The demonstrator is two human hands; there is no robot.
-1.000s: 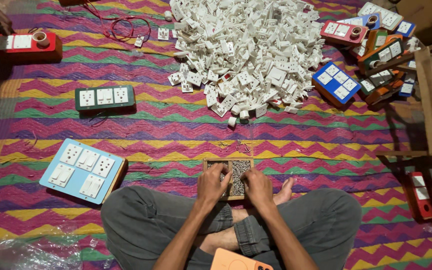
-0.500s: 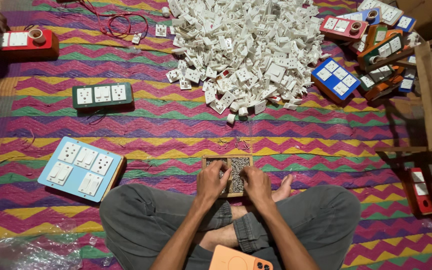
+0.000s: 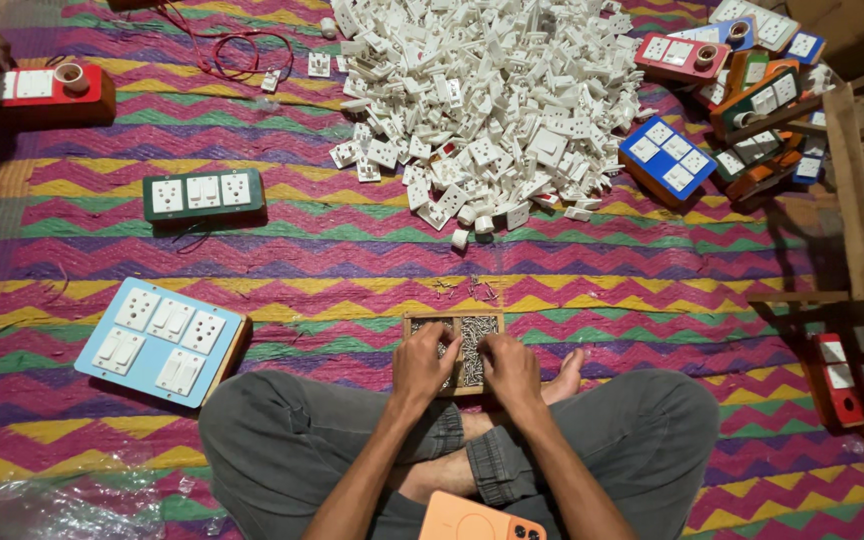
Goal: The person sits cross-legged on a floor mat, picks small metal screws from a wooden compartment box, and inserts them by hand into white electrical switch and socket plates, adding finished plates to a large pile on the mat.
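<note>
Here I sit cross-legged on the zigzag-striped woven mat (image 3: 352, 270), grey trousers over my knees and bare feet tucked under me. Just in front of my shins lies a small shallow wooden tray of little metal screws (image 3: 467, 335), resting flat on the mat. Both hands are on it: my left hand (image 3: 424, 362) covers its left half and my right hand (image 3: 512, 368) lies over its near right corner, fingers curled down into the screws — whether they pinch any I cannot tell, since the backs of my hands hide the tips. A few loose screws (image 3: 462, 290) lie on the mat just beyond the tray.

To my left, near my knee, a light-blue board fitted with white switches and sockets (image 3: 164, 340) lies tilted. Farther out sits a dark-green board with white sockets (image 3: 202, 195), and at the far left a red board with a round lamp holder (image 3: 42, 90). Ahead, well apart from the tray, a big heap of loose white plastic switch and socket parts (image 3: 492, 110) spreads across the mat. To its right is a stack of finished boards — blue, red, orange (image 3: 742, 90). An orange phone (image 3: 472, 520) rests on my lap.
</note>
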